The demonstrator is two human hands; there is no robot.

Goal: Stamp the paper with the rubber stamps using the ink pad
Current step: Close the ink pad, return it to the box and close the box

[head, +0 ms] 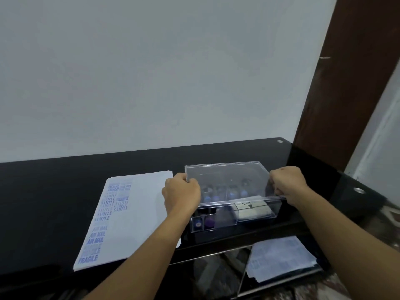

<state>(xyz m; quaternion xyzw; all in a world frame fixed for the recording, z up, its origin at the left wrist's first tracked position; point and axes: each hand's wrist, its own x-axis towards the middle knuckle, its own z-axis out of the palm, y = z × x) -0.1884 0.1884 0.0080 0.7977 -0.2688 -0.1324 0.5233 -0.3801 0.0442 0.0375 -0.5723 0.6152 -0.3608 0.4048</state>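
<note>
A person's left hand (181, 192) and right hand (287, 184) each grasp a side of a clear plastic lid (229, 180) above a stamp box (236, 215), beside stamped paper (138, 213)

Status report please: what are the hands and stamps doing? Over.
Left hand and right hand grip the clear plastic lid, held over the clear compartment box. Rubber stamps and white ink pad inside. White paper left of box, partly stamped blue.

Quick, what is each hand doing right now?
Left hand: fingers curled round the left edge of the clear lid, holding it.
Right hand: grips the lid's right edge.
</note>
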